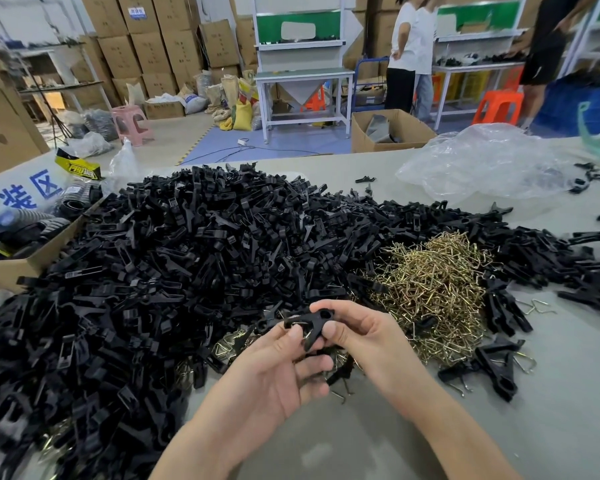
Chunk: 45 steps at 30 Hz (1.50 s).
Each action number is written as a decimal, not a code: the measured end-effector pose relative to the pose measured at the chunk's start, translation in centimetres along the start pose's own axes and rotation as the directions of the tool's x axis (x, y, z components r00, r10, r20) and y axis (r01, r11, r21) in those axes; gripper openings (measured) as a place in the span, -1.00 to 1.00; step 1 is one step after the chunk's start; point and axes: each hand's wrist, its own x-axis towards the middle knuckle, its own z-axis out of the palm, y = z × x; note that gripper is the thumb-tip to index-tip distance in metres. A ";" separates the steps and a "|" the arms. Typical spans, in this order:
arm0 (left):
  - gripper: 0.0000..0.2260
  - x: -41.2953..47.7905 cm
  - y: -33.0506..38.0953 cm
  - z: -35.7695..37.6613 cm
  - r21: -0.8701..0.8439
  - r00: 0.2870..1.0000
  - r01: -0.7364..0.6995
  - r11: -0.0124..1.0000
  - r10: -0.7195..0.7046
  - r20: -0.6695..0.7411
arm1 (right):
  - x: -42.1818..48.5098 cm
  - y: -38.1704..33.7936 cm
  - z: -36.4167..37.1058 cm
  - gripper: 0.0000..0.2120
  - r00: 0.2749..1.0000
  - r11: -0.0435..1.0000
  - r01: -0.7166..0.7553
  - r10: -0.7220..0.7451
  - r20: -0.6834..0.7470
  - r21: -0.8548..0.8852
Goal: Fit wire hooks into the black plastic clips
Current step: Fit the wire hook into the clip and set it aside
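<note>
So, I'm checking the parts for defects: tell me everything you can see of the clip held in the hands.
The clip is matte black plastic, forked into two legs, with an oval hole near its top end. It is held tilted above the table. The left hand pinches its left leg; the right hand pinches the top end between thumb and forefinger. Whether anything is fitted in it is unclear.

Clip heap blocks left; bare table open right of hooks.
</note>
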 end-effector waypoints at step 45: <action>-0.84 0.9 -1.4 0.3 -0.216 0.995 -0.088 0.972 0.074 -0.072 | -0.2 0.3 -0.1 -0.76 0.992 0.991 -0.054 0.039 0.118 0.125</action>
